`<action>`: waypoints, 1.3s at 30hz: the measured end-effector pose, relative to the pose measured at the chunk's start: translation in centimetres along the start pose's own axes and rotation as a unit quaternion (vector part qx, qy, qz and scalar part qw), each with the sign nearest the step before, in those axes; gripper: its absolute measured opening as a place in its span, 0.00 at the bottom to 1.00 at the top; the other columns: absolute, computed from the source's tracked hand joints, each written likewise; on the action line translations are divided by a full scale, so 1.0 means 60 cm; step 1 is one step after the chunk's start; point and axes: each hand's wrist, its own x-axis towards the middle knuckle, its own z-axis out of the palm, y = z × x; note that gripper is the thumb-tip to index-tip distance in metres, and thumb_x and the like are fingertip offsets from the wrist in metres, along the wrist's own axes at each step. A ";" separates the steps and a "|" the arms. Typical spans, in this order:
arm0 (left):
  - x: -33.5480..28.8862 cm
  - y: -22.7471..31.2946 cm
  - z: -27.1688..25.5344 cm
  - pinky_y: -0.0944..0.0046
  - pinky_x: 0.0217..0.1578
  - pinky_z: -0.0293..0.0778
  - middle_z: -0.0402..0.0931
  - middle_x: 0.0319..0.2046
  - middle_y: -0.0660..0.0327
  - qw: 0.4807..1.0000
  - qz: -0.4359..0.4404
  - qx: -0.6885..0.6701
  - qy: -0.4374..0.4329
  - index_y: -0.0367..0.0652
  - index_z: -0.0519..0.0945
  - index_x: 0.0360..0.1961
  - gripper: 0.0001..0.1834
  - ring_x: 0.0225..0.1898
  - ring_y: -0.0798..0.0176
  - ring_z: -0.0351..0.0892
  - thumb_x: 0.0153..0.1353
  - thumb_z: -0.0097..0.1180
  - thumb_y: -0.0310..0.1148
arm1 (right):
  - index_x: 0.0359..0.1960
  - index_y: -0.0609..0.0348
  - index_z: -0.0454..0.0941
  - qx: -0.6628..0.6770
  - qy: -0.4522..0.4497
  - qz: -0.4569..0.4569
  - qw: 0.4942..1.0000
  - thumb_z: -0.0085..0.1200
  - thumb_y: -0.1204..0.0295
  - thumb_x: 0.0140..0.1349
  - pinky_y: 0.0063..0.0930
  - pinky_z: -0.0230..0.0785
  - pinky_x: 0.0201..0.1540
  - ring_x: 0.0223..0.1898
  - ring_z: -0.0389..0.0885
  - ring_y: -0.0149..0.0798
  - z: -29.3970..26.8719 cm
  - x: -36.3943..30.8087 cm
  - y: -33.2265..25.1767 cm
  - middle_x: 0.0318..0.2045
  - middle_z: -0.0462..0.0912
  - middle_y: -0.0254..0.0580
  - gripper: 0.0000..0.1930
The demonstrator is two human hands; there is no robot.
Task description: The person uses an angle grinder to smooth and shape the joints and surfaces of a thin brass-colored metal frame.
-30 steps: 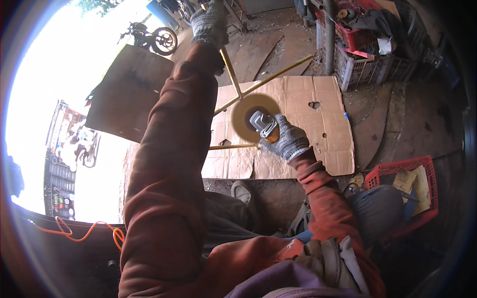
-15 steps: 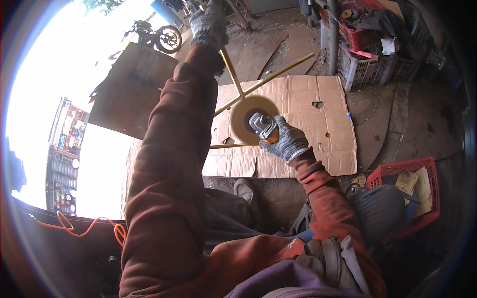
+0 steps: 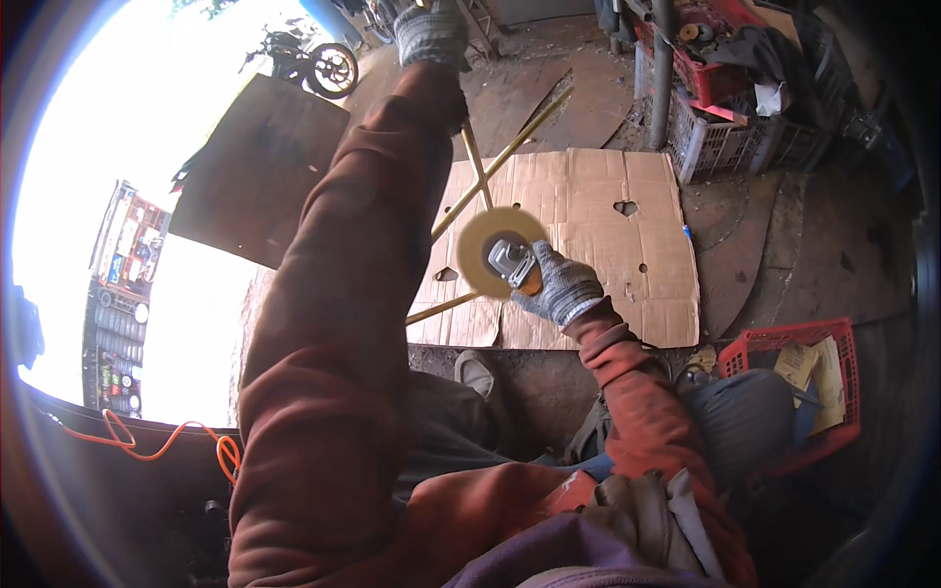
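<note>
My left hand (image 3: pixel 431 39), in a grey knit glove, reaches far out to the top edge of the view. It is closed round one bar of a brass-coloured metal frame (image 3: pixel 529 133), whose thin bars cross over the cardboard. In my right hand (image 3: pixel 567 284), also gloved, is an angle grinder (image 3: pixel 512 260) with a silver head and a touch of orange on its body. Its wide tan disc (image 3: pixel 530 221) looks blurred and lies over the frame's lower bars; whether it touches them I cannot tell. My left sleeve hides part of the frame.
Under the work lies a flattened cardboard sheet (image 3: pixel 608 304) with holes. A red crate (image 3: pixel 855 392) with papers stands by my right knee. Loaded crates (image 3: pixel 720 142) and a post (image 3: pixel 661 78) are at the far right. A dark board (image 3: pixel 260 171) leans left, near a motorcycle (image 3: pixel 331 71).
The frame has turned and tilted, its upper right bar swinging left. My left hand has moved slightly right and up; the grinder's disc sits a little lower.
</note>
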 end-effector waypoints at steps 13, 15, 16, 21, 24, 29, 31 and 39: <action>-0.024 -0.002 -0.055 0.58 0.15 0.62 0.67 0.14 0.66 0.987 -0.086 0.007 -0.134 0.51 0.75 0.23 0.28 0.13 0.64 0.65 0.69 0.52 0.62 | 0.65 0.55 0.68 -0.015 -0.012 -0.004 1.000 0.68 0.44 0.51 0.53 0.78 0.50 0.46 0.85 0.62 0.006 0.001 0.007 0.51 0.83 0.57 0.43; -0.019 -0.006 -0.057 0.58 0.16 0.62 0.67 0.14 0.66 0.989 -0.085 0.004 -0.125 0.50 0.75 0.23 0.28 0.13 0.64 0.65 0.69 0.52 0.62 | 0.65 0.54 0.68 -0.001 0.016 -0.025 1.000 0.68 0.43 0.51 0.53 0.78 0.50 0.46 0.85 0.62 -0.001 0.005 0.007 0.52 0.83 0.57 0.43; -0.020 -0.011 -0.060 0.58 0.16 0.62 0.67 0.14 0.66 0.989 -0.084 0.002 -0.120 0.50 0.75 0.23 0.28 0.14 0.64 0.65 0.69 0.52 0.63 | 0.65 0.54 0.69 -0.012 -0.007 -0.005 1.000 0.68 0.42 0.51 0.52 0.78 0.50 0.46 0.85 0.61 -0.005 0.006 0.003 0.52 0.83 0.56 0.44; -0.033 -0.003 -0.057 0.59 0.17 0.62 0.68 0.15 0.66 0.988 -0.089 0.015 -0.124 0.50 0.76 0.25 0.29 0.15 0.65 0.66 0.68 0.51 0.64 | 0.65 0.55 0.68 -0.002 0.018 -0.023 1.000 0.68 0.44 0.51 0.53 0.78 0.48 0.44 0.86 0.62 0.002 0.012 0.005 0.47 0.85 0.58 0.43; -0.045 0.006 -0.053 0.59 0.17 0.61 0.68 0.15 0.66 0.988 -0.093 0.016 -0.121 0.50 0.77 0.27 0.28 0.14 0.65 0.66 0.68 0.52 0.64 | 0.65 0.55 0.68 0.000 0.020 -0.023 1.000 0.68 0.46 0.51 0.54 0.79 0.47 0.43 0.86 0.63 0.000 0.018 -0.003 0.44 0.85 0.60 0.43; -0.032 -0.002 -0.040 0.59 0.17 0.62 0.69 0.16 0.66 0.985 -0.117 -0.036 -0.123 0.49 0.79 0.30 0.27 0.15 0.65 0.66 0.68 0.53 0.63 | 0.65 0.53 0.67 0.004 0.015 -0.021 1.000 0.69 0.46 0.51 0.53 0.79 0.48 0.45 0.86 0.62 -0.018 0.021 -0.023 0.45 0.86 0.58 0.43; -0.025 -0.020 -0.033 0.61 0.14 0.61 0.66 0.14 0.66 0.978 -0.113 -0.110 -0.138 0.51 0.74 0.22 0.25 0.12 0.65 0.66 0.66 0.60 0.58 | 0.63 0.52 0.67 0.004 0.001 -0.011 1.000 0.72 0.46 0.50 0.51 0.79 0.50 0.49 0.85 0.60 -0.026 0.019 -0.032 0.50 0.85 0.54 0.42; -0.052 -0.006 -0.023 0.60 0.12 0.61 0.66 0.13 0.65 0.983 -0.086 -0.098 -0.131 0.48 0.75 0.26 0.24 0.11 0.63 0.65 0.64 0.60 0.58 | 0.63 0.51 0.67 0.005 0.038 -0.018 0.999 0.73 0.46 0.49 0.51 0.79 0.48 0.47 0.86 0.61 -0.020 0.011 -0.010 0.48 0.86 0.55 0.43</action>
